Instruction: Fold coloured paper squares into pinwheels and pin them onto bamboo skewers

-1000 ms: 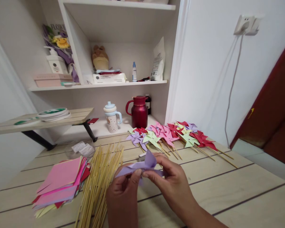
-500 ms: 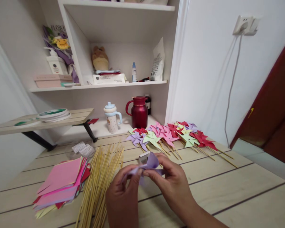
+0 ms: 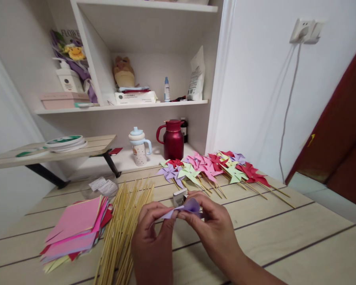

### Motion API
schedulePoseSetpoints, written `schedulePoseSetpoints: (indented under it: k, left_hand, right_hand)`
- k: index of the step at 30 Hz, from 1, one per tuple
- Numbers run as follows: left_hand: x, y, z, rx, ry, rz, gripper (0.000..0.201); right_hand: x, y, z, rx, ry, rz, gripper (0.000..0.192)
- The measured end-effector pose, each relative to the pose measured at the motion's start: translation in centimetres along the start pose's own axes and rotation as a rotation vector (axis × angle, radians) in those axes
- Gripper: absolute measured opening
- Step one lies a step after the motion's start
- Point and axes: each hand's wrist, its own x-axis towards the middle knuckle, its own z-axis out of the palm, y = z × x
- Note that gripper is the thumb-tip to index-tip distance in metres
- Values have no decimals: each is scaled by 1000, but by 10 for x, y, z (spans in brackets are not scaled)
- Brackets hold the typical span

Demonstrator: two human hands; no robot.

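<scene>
Between my two hands is a purple paper pinwheel [image 3: 192, 206], its blades partly folded and curled. My left hand [image 3: 153, 229] pinches its left side between thumb and fingers. With thumb and fingertips, my right hand [image 3: 215, 221] grips the right side and the middle, so the centre is mostly hidden. Just behind the fingers a small grey-white box [image 3: 180, 195] sits on the table. Left of my left hand lie many thin bamboo sticks [image 3: 123, 229], and beyond them a stack of coloured paper squares [image 3: 74, 221].
Several pinwheels on sticks [image 3: 207, 168] lie at the back right of the wooden table [image 3: 284, 241]. A red thermos jug [image 3: 173, 140] and a pale cup [image 3: 139, 148] stand behind. At left are a small raised stand [image 3: 102, 144] and a clear container with paper slips [image 3: 103, 186].
The purple blades have been pressed flatter and lower between my fingers. Both hands stay in nearly the same place, and the small box behind shows more.
</scene>
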Motion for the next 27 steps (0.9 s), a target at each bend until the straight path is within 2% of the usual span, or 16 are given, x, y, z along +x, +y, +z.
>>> schedulePoseSetpoints:
  k: [3, 8, 16, 20, 22, 27]
  left_hand:
    - [2, 4, 0, -55, -37, 35, 8]
    - [3, 6, -2, -124, -60, -7, 9]
    - [8, 16, 3, -212, -55, -154, 5]
    - [10, 20, 6, -262, -114, -314, 6]
    - [11, 20, 6, -277, -128, -347, 7]
    - [9, 18, 5, -205, -49, -228, 5]
  right_hand:
    - [-1, -1, 1, 11, 1, -18, 14]
    - [-3, 0, 2, 22, 0, -1, 14]
    - [-1, 6, 1, 76, 7, -2, 11]
    - [-1, 6, 1, 66, 23, 24, 12]
    - [-2, 6, 1, 54, 28, 17, 12]
    - [-3, 4, 1, -4, 44, -12, 9]
